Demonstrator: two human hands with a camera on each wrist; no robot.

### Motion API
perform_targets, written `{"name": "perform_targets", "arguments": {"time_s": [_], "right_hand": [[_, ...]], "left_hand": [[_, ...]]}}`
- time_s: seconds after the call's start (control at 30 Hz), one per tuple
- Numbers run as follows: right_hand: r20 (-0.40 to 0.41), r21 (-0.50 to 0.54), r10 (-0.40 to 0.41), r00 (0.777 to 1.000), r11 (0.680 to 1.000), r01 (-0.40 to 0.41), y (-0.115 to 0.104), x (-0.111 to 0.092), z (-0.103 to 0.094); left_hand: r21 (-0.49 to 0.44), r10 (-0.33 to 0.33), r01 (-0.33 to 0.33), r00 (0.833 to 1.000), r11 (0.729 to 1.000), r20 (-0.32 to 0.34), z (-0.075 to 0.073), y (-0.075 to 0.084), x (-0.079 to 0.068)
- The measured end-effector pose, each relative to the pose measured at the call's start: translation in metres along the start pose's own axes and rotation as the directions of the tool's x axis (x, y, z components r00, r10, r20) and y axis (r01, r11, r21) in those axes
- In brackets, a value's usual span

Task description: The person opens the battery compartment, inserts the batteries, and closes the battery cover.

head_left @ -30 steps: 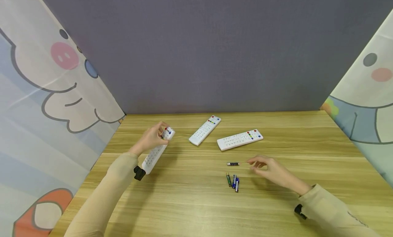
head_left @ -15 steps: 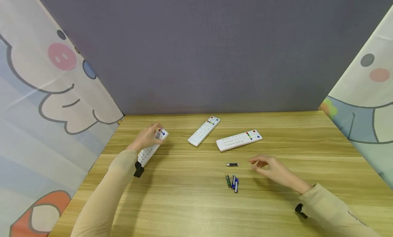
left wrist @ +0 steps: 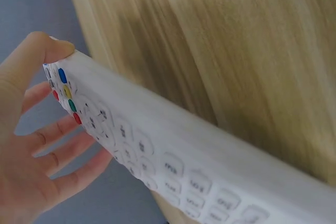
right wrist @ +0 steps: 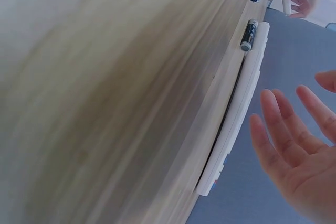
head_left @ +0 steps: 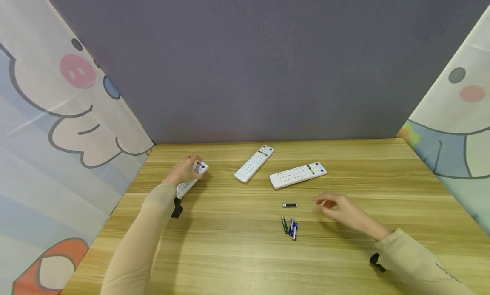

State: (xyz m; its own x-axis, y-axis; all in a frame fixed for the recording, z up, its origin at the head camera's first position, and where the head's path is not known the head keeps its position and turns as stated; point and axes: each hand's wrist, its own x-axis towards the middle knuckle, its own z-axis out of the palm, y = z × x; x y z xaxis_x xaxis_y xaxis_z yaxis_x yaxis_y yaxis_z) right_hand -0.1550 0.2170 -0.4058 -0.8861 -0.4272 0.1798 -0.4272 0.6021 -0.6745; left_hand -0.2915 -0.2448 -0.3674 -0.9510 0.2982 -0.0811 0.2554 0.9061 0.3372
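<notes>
At the left of the table, my left hand (head_left: 183, 171) grips a white remote control (left wrist: 157, 124) by its edges near the coloured-button end. In the left wrist view the thumb lies on one edge and the fingers are at the other. The remote's lower end is partly hidden behind the hand and sleeve in the head view. My right hand (head_left: 338, 208) hovers over the right of the table, fingers loosely bent and holding nothing. Nearest to it are a black battery (head_left: 289, 205), a green battery (head_left: 284, 225) and two blue batteries (head_left: 295, 231).
Two more white remotes lie buttons up on the wooden table (head_left: 237, 261): one slanting remote (head_left: 254, 163) in the back middle, another remote (head_left: 297, 175) right of it. A grey panel (head_left: 268, 65) rises behind the table. Printed curtains (head_left: 76, 129) hang at both sides.
My left hand has moved a little left with the remote, which appears lower and more hidden behind the hand. My right hand has drifted slightly right. The batteries and other remotes stay put.
</notes>
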Motion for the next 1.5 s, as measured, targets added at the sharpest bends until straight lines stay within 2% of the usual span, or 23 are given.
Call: {"name": "perform_targets", "arguments": {"time_s": [0.3,0.63,1.0,1.5], "right_hand": [[0.007,0.013,-0.007,1.0,1.0,0.007,0.002,-0.001,0.0],[0.034,0.016,0.023,0.999,1.0,-0.024,0.001,-0.001,-0.002],[0.037,0.007,0.003,0.999,1.0,-0.003,0.003,-0.002,0.0],[0.046,-0.005,0.024,0.999,1.0,-0.024,0.002,-0.001,0.0]], "left_hand": [[0.0,0.01,-0.01,0.999,1.0,-0.038,0.009,-0.005,0.006],[0.038,-0.025,0.026,1.0,0.999,-0.013,0.019,-0.005,0.009],[0.034,-0.071,0.071,0.997,0.997,0.0,0.026,-0.004,0.009],[0.038,-0.079,0.079,0.997,0.996,-0.003,0.032,-0.004,0.008]]}}
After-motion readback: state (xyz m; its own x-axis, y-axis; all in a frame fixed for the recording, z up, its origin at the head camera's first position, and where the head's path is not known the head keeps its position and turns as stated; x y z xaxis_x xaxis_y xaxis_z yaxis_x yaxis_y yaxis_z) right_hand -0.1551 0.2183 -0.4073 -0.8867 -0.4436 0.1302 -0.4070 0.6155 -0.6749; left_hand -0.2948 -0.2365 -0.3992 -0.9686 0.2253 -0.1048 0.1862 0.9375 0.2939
